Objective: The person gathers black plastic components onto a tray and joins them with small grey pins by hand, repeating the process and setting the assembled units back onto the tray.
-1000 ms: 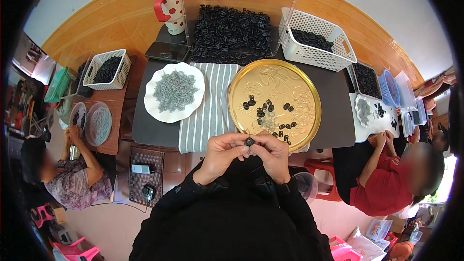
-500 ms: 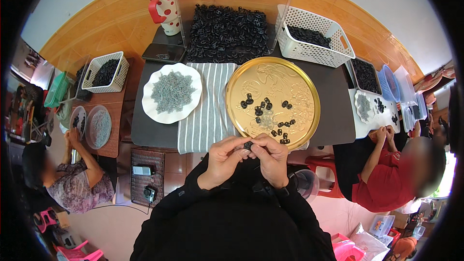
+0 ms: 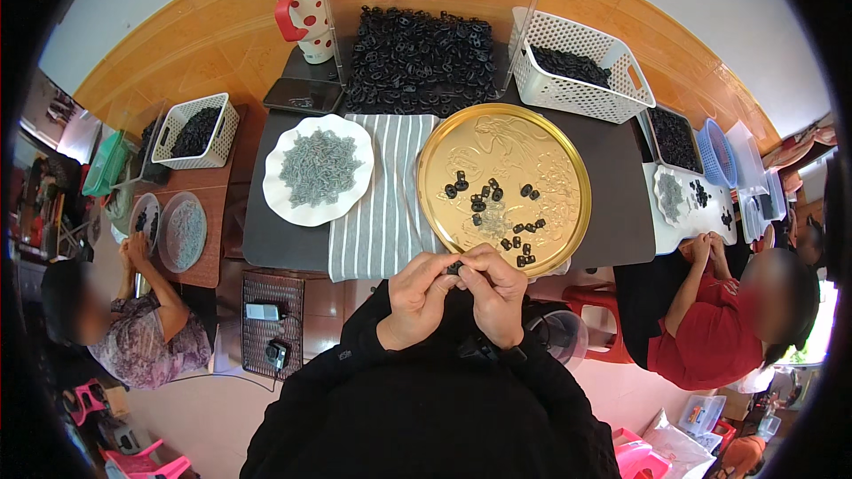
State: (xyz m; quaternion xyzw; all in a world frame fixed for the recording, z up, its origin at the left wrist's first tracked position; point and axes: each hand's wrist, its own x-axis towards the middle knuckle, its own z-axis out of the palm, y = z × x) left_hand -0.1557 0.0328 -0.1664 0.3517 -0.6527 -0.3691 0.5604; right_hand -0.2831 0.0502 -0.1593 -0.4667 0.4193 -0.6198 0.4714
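Lettering too small to read.
On the far side, to the left, a small dark print (image 3: 313, 58) sits low on the red-lidded dotted tumbler (image 3: 306, 13); near the middle, a tiny pale mark (image 3: 345, 355) shows on the person's black left sleeve (image 3: 319, 386).

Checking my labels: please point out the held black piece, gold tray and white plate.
Black piece (image 3: 453, 268): head view, its exposed part.
Gold tray (image 3: 486, 149): head view, bare upper surface.
White plate (image 3: 315, 215): head view, lower rim.
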